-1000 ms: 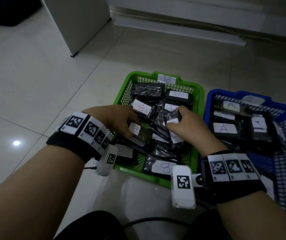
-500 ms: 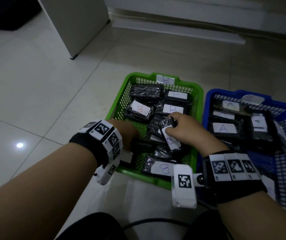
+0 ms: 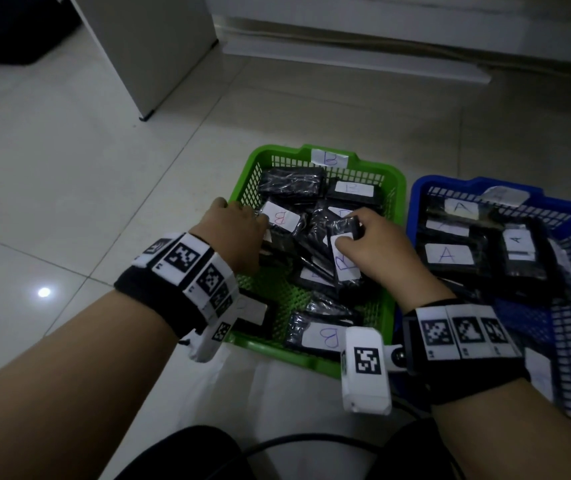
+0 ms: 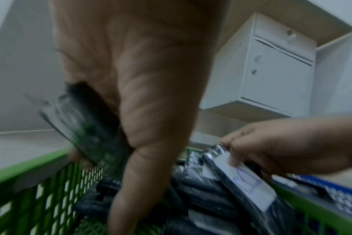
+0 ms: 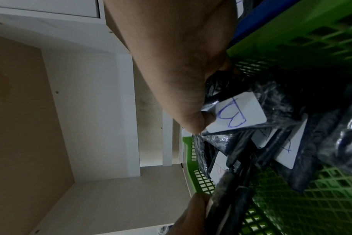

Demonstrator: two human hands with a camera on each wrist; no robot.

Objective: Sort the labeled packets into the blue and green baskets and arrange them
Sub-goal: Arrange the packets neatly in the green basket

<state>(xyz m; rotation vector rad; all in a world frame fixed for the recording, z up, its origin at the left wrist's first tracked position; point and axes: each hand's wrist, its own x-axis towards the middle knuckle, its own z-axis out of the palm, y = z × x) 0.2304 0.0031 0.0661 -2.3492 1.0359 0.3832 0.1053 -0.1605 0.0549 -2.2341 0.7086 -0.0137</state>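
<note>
Head view: the left hand (image 3: 233,233) has moved forward since half a second ago, to the far left part of the green basket (image 3: 396,188); the right hand (image 3: 372,244) stays on a black packet (image 3: 344,252) marked "B"; the blue basket (image 3: 484,187) to its right holds packets marked "A". Left wrist view: the left hand grips a blurred dark packet (image 4: 86,127). Right wrist view: thumb and fingers pinch the "B" packet.

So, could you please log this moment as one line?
left hand: grips black packet | right hand: pinches black B-labelled packet | site: green plastic basket
</note>
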